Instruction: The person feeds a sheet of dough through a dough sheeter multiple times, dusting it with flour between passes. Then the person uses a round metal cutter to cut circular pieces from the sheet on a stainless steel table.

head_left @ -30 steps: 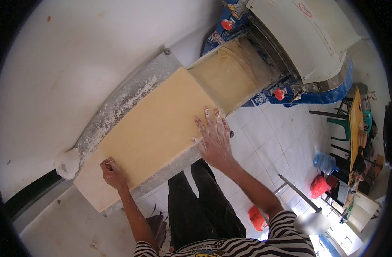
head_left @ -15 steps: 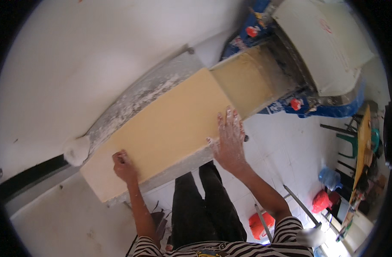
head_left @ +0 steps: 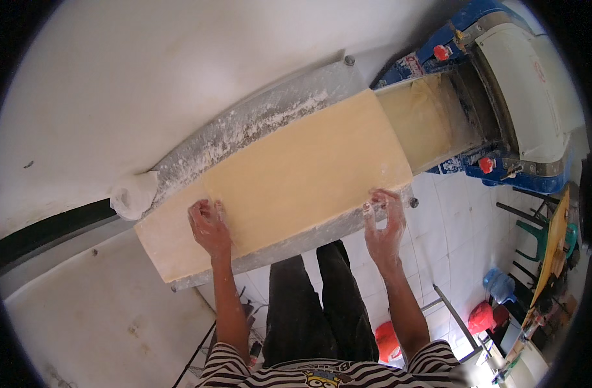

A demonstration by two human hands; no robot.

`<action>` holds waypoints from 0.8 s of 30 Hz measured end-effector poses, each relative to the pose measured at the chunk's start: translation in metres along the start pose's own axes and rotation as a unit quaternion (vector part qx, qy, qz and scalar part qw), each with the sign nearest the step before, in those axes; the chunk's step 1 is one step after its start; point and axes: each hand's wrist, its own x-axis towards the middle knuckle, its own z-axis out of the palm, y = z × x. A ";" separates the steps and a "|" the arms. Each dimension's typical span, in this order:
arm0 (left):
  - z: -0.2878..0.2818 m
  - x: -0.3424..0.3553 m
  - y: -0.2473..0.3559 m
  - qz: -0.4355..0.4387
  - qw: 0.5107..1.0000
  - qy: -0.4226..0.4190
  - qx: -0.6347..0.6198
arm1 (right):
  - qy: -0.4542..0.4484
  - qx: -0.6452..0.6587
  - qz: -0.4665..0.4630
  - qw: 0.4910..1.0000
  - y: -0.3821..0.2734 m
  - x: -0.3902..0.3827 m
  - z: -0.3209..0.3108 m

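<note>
A long, pale yellow dough sheet [head_left: 309, 155] lies flat on a floured metal table [head_left: 270, 243]. Across its left part runs a crosswise edge, as if one layer lies over another. My left hand [head_left: 209, 226] is over the dough near that edge, its fingers half curled and apart, nothing visible in them. At the sheet's near right edge is my right hand [head_left: 385, 226], thumb and bent fingers separated by a gap, the fingertips close to the dough's border. Both hands are dusted with flour.
At the right, a blue and white roller machine [head_left: 526, 97] has a chute [head_left: 419, 116] with dough on it, adjoining the table. A white cloth bundle [head_left: 134, 195] sits at the table's left end against the wall. A water bottle [head_left: 498, 284] and red bags [head_left: 482, 318] stand lower right.
My right hand has drawn back from lying flat on the dough to its near edge, fingers now bent. My left hand's closed fingers have loosened. The whole view has shifted.
</note>
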 end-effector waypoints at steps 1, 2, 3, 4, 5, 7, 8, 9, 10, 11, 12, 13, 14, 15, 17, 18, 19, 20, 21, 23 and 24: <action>-0.001 0.007 0.000 0.029 1.000 -0.004 -0.005 | -0.006 0.032 0.015 0.999 -0.002 -0.007 0.004; -0.001 0.016 -0.001 0.058 0.998 -0.006 -0.010 | -0.025 0.030 0.016 0.999 -0.005 -0.013 0.010; -0.001 0.028 -0.002 0.076 0.997 -0.012 -0.018 | -0.044 0.027 0.017 0.999 -0.009 -0.020 0.017; 0.001 0.041 -0.002 0.131 0.991 -0.026 -0.015 | -0.063 0.032 0.026 0.997 -0.013 -0.026 0.025; 0.005 0.057 -0.003 0.176 0.983 -0.044 -0.017 | -0.074 0.015 0.043 0.996 -0.019 -0.032 0.034; 0.015 0.083 -0.003 0.241 0.966 -0.087 -0.032 | -0.093 -0.017 0.083 0.992 -0.028 -0.041 0.053; 0.021 0.095 -0.003 0.262 0.958 -0.111 -0.046 | -0.105 -0.030 0.115 0.987 -0.032 -0.044 0.062; 0.027 0.105 -0.003 0.283 0.948 -0.134 -0.065 | -0.081 -0.032 0.121 0.989 -0.036 -0.046 0.071; 0.030 0.111 -0.004 0.292 0.941 -0.164 -0.040 | -0.066 -0.037 0.144 0.987 -0.039 -0.049 0.080; 0.033 0.115 -0.004 0.300 0.934 -0.193 -0.020 | -0.052 -0.042 0.166 0.984 -0.041 -0.053 0.087; 0.035 0.118 -0.004 0.316 0.925 -0.210 0.001 | -0.026 -0.037 0.185 0.982 -0.043 -0.056 0.094; 0.036 0.120 -0.004 0.311 0.925 -0.219 -0.006 | 0.004 -0.029 0.203 0.979 -0.045 -0.058 0.100; 0.036 0.123 -0.003 0.315 0.922 -0.224 -0.012 | 0.040 -0.013 0.214 0.976 -0.046 -0.060 0.106; 0.037 0.126 -0.002 0.323 0.918 -0.229 -0.020 | 0.061 -0.010 0.240 0.969 -0.047 -0.062 0.111; 0.037 0.131 0.000 0.348 0.908 -0.226 -0.055 | 0.102 0.009 0.291 0.951 -0.048 -0.064 0.119; 0.037 0.133 0.001 0.350 0.905 -0.233 -0.061 | 0.121 0.013 0.281 0.952 -0.049 -0.065 0.123; 0.037 0.135 0.001 0.346 0.902 -0.248 -0.074 | 0.132 0.020 0.289 0.948 -0.051 -0.067 0.125; 0.037 0.137 0.002 0.335 0.899 -0.272 -0.074 | 0.139 0.018 0.324 0.935 -0.053 -0.067 0.128; 0.038 0.139 0.002 0.326 0.895 -0.295 -0.078 | 0.147 0.022 0.312 0.938 -0.055 -0.068 0.129; 0.039 0.140 0.001 0.301 0.893 -0.318 -0.102 | 0.161 0.001 0.333 0.929 -0.060 -0.069 0.131; 0.040 0.140 0.000 0.296 0.892 -0.315 -0.135 | 0.165 0.013 0.332 0.929 -0.063 -0.070 0.132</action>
